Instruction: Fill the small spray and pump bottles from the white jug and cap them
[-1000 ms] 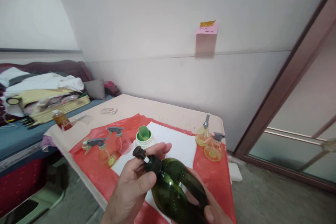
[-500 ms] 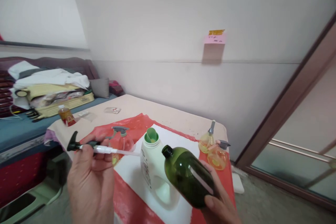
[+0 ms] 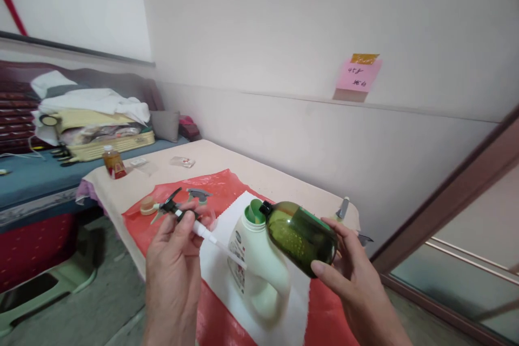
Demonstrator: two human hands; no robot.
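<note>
The left hand (image 3: 172,265) was closed around a black pump head (image 3: 172,207), its fingers (image 3: 182,227) and thumb pinching the collar so that the nozzle stuck out beyond the knuckles and the thin white dip tube (image 3: 214,240) ran from the fingertips toward the other hand. The right hand (image 3: 348,265) gripped a dark green bottle (image 3: 300,235) by its base, fingers curled round the far side and thumb (image 3: 324,270) lying along the near side; the bottle lay nearly level, its open black neck (image 3: 266,208) pointing toward the left hand. Judging by this, the pump was already fully off the bottle and clear of it, the tube's tip hanging apart from the neck; whatever was to go into the bottle, and the refitting of the pump, seemed still to be done. Just under the gap between the two hands stood a white jug (image 3: 255,265) with a green cap (image 3: 255,211), its label too blurred to read. It stood on a white cloth (image 3: 214,265) over a red sheet (image 3: 141,227). Beyond the left fingers lay clear spray bottles (image 3: 198,200) and, further off, a small amber bottle (image 3: 113,162). On the wall well above the right hand hung a pink note (image 3: 359,75) with handwriting, possibly "458", not surely legible.
</note>
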